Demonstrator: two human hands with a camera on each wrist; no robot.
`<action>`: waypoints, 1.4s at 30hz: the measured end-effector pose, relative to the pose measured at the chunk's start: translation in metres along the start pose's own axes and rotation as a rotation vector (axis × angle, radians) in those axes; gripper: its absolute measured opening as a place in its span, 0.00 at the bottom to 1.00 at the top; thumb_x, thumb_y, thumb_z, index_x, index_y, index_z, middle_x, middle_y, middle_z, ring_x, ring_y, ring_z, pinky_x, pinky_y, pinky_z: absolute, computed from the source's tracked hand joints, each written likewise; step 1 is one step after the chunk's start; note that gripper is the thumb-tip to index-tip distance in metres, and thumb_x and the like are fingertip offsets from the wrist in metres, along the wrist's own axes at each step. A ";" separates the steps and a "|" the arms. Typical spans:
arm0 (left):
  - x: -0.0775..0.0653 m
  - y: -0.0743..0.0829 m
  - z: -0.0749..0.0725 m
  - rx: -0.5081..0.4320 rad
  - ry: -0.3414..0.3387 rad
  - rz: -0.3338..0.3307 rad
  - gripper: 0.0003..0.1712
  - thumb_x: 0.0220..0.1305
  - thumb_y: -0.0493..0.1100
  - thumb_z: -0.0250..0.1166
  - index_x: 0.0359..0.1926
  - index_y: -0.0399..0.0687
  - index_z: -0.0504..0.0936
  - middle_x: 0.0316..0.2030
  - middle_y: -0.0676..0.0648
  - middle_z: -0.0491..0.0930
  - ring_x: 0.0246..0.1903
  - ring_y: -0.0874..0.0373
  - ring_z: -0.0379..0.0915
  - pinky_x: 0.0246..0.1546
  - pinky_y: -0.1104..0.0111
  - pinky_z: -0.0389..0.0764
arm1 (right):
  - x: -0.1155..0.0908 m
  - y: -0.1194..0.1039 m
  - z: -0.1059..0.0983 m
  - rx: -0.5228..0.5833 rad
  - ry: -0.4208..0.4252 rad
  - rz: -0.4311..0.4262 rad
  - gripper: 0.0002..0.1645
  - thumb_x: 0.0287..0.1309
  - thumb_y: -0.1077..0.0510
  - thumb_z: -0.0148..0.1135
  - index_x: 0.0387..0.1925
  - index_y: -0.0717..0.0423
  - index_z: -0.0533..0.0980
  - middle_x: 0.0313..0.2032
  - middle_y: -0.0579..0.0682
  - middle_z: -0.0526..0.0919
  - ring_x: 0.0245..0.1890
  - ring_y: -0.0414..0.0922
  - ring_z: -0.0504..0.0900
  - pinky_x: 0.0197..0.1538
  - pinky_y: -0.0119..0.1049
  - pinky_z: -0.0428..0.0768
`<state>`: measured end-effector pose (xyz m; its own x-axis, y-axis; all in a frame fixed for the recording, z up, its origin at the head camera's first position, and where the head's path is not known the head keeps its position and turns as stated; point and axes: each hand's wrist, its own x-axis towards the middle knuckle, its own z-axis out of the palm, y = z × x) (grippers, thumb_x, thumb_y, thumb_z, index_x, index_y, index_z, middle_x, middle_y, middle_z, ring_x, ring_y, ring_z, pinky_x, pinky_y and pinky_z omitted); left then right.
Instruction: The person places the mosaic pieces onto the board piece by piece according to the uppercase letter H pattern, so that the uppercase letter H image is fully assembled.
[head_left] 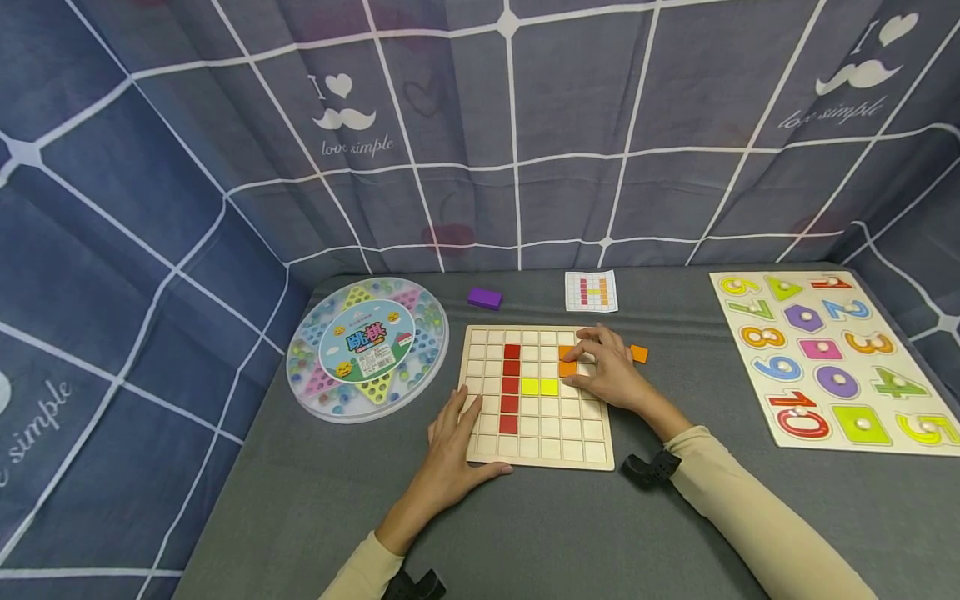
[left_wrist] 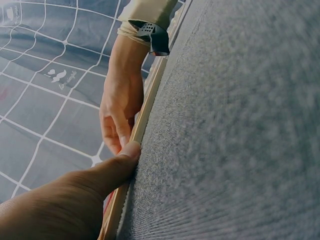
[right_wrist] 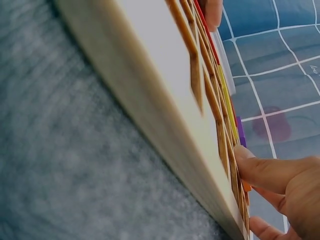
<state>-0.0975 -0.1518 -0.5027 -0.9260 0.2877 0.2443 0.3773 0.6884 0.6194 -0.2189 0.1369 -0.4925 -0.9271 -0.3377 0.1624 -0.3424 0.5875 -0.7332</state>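
A wooden grid board [head_left: 536,450] lies on the grey cloth. Five red tiles [head_left: 510,383] form a column on it, with two yellow tiles [head_left: 540,387] side by side to their right. My left hand [head_left: 450,450] rests at the board's front left corner, fingers along the left side and thumb [left_wrist: 131,150] on the front edge. Over the right part of the grid, my right hand [head_left: 611,367] pinches an orange tile [head_left: 567,368] between thumb and fingers. Another orange tile [head_left: 565,352] sits just above it, partly covered by the fingers.
More orange pieces [head_left: 639,354] lie right of the board, partly behind the hand. A purple block [head_left: 485,298] and a pattern card [head_left: 591,292] lie beyond it. A round Chinese checkers box [head_left: 367,350] stands left, a number-and-shape puzzle board [head_left: 832,358] right. Patterned curtains [head_left: 450,200] hang behind.
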 end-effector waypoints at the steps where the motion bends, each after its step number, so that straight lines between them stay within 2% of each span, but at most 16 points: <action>1: 0.000 0.000 0.000 0.000 0.001 0.001 0.62 0.42 0.57 0.80 0.73 0.38 0.60 0.74 0.32 0.51 0.73 0.34 0.45 0.63 0.39 0.51 | 0.000 0.000 0.000 0.000 0.000 0.000 0.15 0.46 0.56 0.78 0.37 0.49 0.82 0.63 0.59 0.67 0.67 0.65 0.54 0.65 0.67 0.44; 13: 0.000 0.001 -0.001 0.003 -0.002 0.001 0.61 0.42 0.56 0.80 0.73 0.38 0.61 0.74 0.32 0.51 0.73 0.34 0.45 0.63 0.40 0.51 | -0.001 0.001 -0.002 0.015 -0.022 0.003 0.14 0.48 0.56 0.77 0.38 0.48 0.82 0.64 0.59 0.67 0.73 0.66 0.46 0.66 0.70 0.39; 27: 0.000 0.000 0.000 -0.004 -0.009 -0.006 0.60 0.43 0.57 0.80 0.73 0.39 0.61 0.74 0.33 0.50 0.73 0.35 0.44 0.63 0.40 0.50 | -0.001 0.001 -0.002 0.008 -0.043 0.009 0.13 0.50 0.57 0.76 0.38 0.48 0.81 0.65 0.59 0.66 0.73 0.66 0.45 0.66 0.70 0.38; 33: -0.001 0.000 0.000 -0.010 -0.011 -0.007 0.60 0.43 0.57 0.80 0.72 0.39 0.61 0.74 0.33 0.51 0.73 0.34 0.44 0.64 0.40 0.50 | -0.003 0.002 -0.003 0.005 -0.045 -0.016 0.13 0.51 0.57 0.75 0.40 0.48 0.82 0.64 0.60 0.67 0.72 0.67 0.47 0.66 0.70 0.40; 39: -0.001 -0.001 0.000 -0.006 -0.008 -0.006 0.60 0.42 0.57 0.80 0.72 0.39 0.62 0.74 0.32 0.51 0.73 0.34 0.44 0.63 0.40 0.51 | -0.010 0.005 -0.015 -0.001 -0.067 -0.051 0.15 0.54 0.58 0.72 0.45 0.50 0.81 0.64 0.62 0.66 0.74 0.66 0.45 0.66 0.71 0.42; 42: -0.001 -0.001 0.000 -0.004 -0.002 0.000 0.60 0.41 0.56 0.81 0.72 0.39 0.62 0.74 0.32 0.51 0.73 0.34 0.45 0.63 0.40 0.51 | -0.014 0.010 -0.026 -0.014 -0.058 -0.036 0.17 0.55 0.59 0.71 0.48 0.53 0.81 0.65 0.63 0.66 0.74 0.67 0.44 0.65 0.72 0.41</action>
<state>-0.0968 -0.1526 -0.5038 -0.9262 0.2888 0.2424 0.3768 0.6862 0.6222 -0.2131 0.1667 -0.4846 -0.9039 -0.4007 0.1498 -0.3779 0.5841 -0.7183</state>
